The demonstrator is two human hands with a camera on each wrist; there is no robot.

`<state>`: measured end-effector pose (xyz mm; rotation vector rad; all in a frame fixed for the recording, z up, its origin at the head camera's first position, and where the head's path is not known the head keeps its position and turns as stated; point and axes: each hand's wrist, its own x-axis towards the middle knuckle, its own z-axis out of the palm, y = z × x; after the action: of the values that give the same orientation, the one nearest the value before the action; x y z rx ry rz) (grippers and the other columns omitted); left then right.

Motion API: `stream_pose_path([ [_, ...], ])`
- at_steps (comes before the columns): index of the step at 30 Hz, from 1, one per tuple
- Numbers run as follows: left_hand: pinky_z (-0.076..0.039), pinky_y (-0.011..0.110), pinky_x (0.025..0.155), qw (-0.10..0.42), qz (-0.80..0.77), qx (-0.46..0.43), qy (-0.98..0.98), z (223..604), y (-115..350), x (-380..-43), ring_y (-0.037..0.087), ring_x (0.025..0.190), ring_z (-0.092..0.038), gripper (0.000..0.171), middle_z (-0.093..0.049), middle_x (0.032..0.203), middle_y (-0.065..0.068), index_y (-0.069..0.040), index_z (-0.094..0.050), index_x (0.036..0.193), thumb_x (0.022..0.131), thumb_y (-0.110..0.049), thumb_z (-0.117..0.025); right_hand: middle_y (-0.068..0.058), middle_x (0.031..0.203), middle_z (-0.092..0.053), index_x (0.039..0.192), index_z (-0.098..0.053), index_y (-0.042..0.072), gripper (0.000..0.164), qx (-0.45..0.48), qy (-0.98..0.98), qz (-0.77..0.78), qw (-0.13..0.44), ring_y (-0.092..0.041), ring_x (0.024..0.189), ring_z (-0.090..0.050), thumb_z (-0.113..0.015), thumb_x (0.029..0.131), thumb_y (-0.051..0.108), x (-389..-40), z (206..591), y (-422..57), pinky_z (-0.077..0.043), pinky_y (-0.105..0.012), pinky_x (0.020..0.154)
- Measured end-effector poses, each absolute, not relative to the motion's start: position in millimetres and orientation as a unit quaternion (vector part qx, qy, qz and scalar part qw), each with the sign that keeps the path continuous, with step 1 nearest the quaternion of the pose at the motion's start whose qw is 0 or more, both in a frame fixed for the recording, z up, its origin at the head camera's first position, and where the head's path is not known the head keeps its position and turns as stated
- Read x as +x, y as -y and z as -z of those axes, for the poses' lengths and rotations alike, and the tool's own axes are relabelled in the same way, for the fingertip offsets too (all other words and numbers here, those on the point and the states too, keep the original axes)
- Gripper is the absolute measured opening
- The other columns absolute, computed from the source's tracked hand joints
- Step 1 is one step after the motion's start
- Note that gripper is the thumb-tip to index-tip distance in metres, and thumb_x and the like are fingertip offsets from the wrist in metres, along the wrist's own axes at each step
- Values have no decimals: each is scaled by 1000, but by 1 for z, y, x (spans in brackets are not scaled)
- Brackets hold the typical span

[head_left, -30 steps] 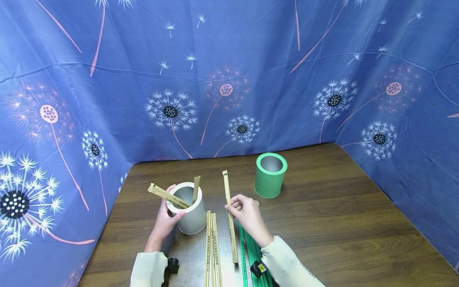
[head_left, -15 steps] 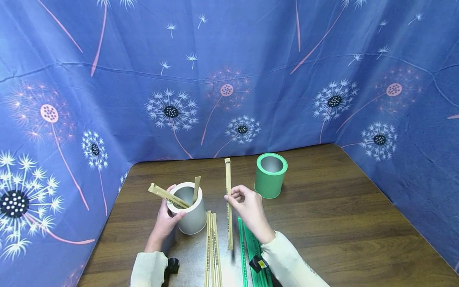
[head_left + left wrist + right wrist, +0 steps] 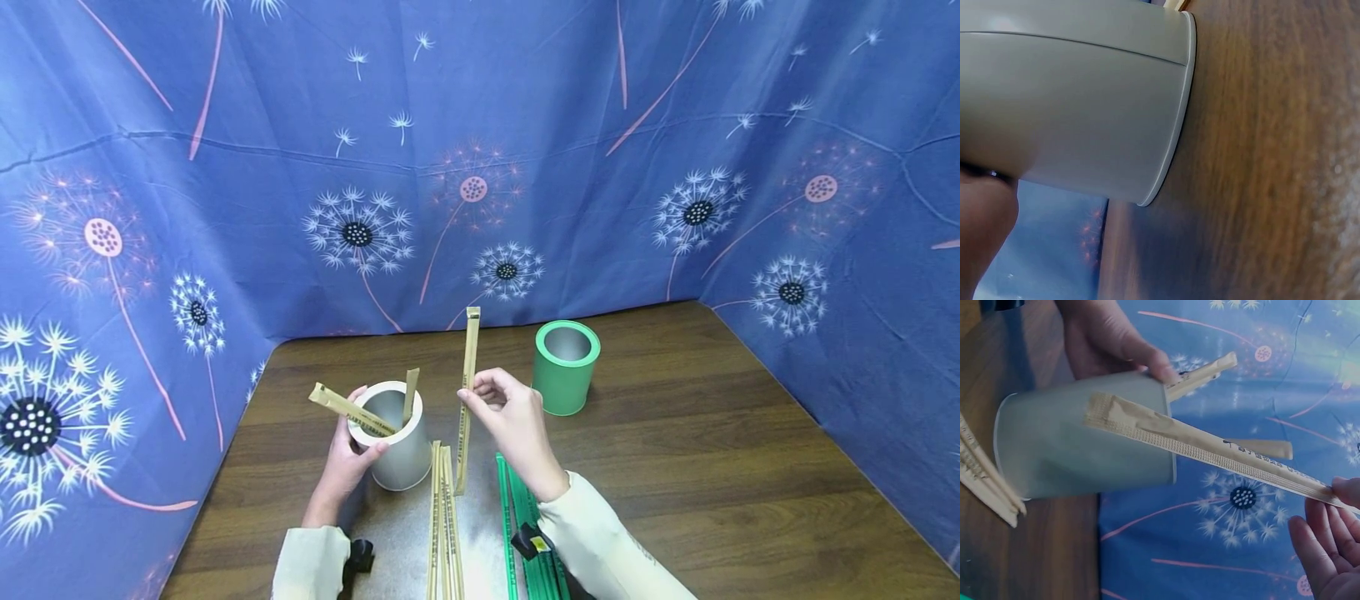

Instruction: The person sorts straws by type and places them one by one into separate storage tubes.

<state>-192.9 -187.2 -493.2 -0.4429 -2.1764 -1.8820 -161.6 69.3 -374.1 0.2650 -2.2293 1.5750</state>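
Note:
A light grey can [image 3: 401, 465] stands at the left of the table, its rim gripped by my left hand [image 3: 343, 475], thumb at the front. Several tan paper-wrapped straws lean out of it: one straw [image 3: 337, 402] tilts left, another straw [image 3: 410, 396] stands nearly upright. Right of the can, my right hand [image 3: 516, 425] pinches a paper-wrapped straw [image 3: 469, 350] near its middle between thumb and fingers. That straw is held up at a steep slant. In the right wrist view its lower end [image 3: 1110, 412] overlaps the can's side. The left wrist view shows the can's wall [image 3: 1085, 106] and base edge.
Several tan wrapped straws [image 3: 448, 533] lie on the wooden table [image 3: 675, 467] in front of the can. Beside them are green wrapped straws [image 3: 505, 508], partly under my right forearm. A green can [image 3: 566, 390] stands behind my right hand. Blue dandelion-print cloth [image 3: 480, 108] hangs around the table.
My right hand has lifted the straw up and away from me, then leftward toward the grey can. My left hand and the can have stayed in place.

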Motion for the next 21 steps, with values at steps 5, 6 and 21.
stream_pose_path([
  [5, -38, 8, 92, 113, 644, -157, 741, 493, 188, -193, -4, 114, -46, 90, -41, 134, -10, -3, -23, 150, 73, 6, -69, -9, 80, -73, 86, -67, 5, 14, 116, 766, -588, 234, -15, 73, -71, -76, 82, 15, -162, 366, -63, -57, -21, 68],
  [6, -39, 8, 91, 111, 645, -158, 739, 493, 188, -193, -4, 114, -46, 90, -41, 134, -10, -3, -23, 150, 73, 6, -69, -9, 81, -73, 87, -67, 4, 14, 119, 760, -591, 240, -15, 74, -71, -76, 82, 14, -162, 365, -61, -57, -21, 68],
  [21, -38, 9, 91, 112, 646, -158, 739, 492, 188, -193, -3, 113, -47, 90, -42, 134, -10, -3, -24, 149, 73, 7, -70, -11, 81, -74, 88, -68, 1, 13, 152, 729, -596, 300, -21, 75, -72, -76, 81, 10, -173, 358, -43, -57, -21, 68],
])
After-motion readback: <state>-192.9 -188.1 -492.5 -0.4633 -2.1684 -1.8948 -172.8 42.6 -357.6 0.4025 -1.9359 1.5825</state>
